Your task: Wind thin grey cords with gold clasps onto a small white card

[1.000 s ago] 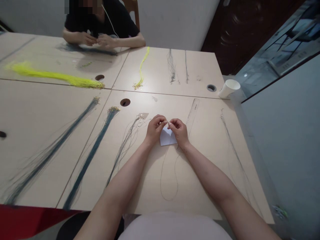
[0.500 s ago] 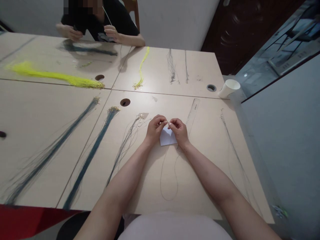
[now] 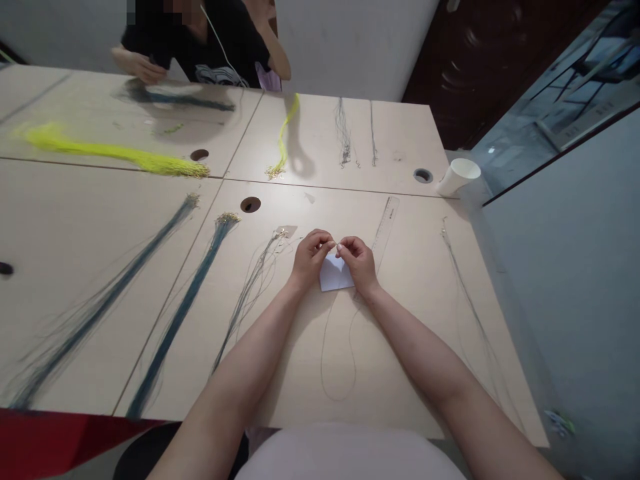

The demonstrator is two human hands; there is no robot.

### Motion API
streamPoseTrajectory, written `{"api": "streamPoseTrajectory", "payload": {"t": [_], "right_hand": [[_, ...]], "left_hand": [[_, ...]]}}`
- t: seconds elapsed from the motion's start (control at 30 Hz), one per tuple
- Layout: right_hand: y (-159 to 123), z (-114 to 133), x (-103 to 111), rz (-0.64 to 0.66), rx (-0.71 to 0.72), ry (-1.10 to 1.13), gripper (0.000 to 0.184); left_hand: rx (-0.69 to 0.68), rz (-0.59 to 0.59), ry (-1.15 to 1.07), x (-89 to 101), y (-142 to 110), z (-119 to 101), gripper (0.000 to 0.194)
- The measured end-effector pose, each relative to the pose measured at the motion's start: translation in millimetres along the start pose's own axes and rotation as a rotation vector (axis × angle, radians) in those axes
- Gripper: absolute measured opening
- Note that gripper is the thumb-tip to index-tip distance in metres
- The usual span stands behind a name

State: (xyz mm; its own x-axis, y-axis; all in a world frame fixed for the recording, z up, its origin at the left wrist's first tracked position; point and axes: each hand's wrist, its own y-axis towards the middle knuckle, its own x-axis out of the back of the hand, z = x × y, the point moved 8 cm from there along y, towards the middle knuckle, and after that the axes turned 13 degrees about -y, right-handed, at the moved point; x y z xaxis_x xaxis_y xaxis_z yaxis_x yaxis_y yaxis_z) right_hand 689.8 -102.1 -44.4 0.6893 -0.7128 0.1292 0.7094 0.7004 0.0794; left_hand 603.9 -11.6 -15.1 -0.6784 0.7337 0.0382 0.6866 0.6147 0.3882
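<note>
My left hand [image 3: 313, 257] and my right hand [image 3: 357, 262] meet fingertip to fingertip over the middle of the table. Both pinch a thin dark cord [image 3: 323, 373], whose loop hangs down and lies on the wood between my forearms. What exactly sits between the fingertips is too small to make out. Under the hands lies a small white card [image 3: 336, 275]. A clear ruler [image 3: 386, 223] rests just beyond my right hand. Left of my left hand is a loose bunch of grey cords [image 3: 250, 287] with metal clasps at its top end, on a small tan piece.
Two blue-green cord bundles [image 3: 183, 313] [image 3: 110, 300] stretch across the left side. A yellow bundle [image 3: 115, 152] lies farther back. Thin cords [image 3: 467, 293] lie at right, near a white cup [image 3: 459, 177]. Across the table sits another person [image 3: 225, 47] in a black shirt.
My hands and the cord loop look the same. The person across the table has raised one arm from the tabletop toward the head.
</note>
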Motion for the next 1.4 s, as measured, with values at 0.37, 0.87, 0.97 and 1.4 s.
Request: {"api": "streamPoseTrajectory", "payload": {"t": [0.37,0.87,0.97,1.4], "right_hand": [[0,-2,0,0.001,-0.011,0.024,0.013],[1,-2,-2,0.033,-0.007,0.027,0.012],[1,-1,-1,0.023,-0.008,0.017,0.012],[1,0,0,0.008,0.007,0.025,0.011]], "left_hand": [[0.000,-0.002,-0.005,-0.3,-1,-1,0.021],[0.010,-0.017,-0.032,0.8,0,0,0.018],[0.047,-0.051,-0.073,3.2,-1,4,0.018],[0.189,-0.073,-0.211,3.1,-3,16,0.018]]}}
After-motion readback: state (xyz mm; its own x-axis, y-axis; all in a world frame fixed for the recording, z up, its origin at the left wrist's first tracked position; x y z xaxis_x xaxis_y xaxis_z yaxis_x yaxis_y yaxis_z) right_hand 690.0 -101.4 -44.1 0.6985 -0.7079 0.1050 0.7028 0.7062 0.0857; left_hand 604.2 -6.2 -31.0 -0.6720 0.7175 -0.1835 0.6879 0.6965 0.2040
